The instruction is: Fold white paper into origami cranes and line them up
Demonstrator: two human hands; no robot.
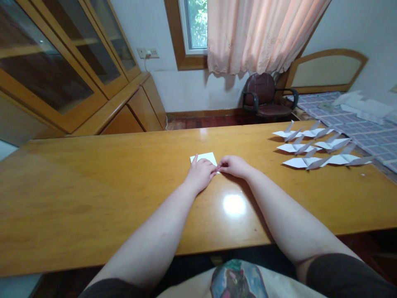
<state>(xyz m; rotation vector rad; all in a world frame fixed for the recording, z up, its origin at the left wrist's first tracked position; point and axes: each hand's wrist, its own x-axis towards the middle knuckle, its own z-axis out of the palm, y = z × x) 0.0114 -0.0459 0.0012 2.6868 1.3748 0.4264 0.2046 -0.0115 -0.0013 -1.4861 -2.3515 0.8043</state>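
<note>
A small folded piece of white paper [208, 156] lies on the wooden table, partly covered by my left hand [202, 173]. That hand rests over it with bent fingers holding it down, one finger pointing toward the paper's far edge. At the near right corner, my right hand [234, 166] pinches the paper between thumb and fingertips. Both hands' fingertips almost meet at this corner. How the fold lies under the fingers is hidden.
Several folded white paper cranes [305, 161] stand in rows at the table's right side. Beyond the wooden table [93, 186] are a dark red armchair [263, 95] and a bed with a checked cover [369, 128]. A glass-door cabinet [102, 99] stands at left.
</note>
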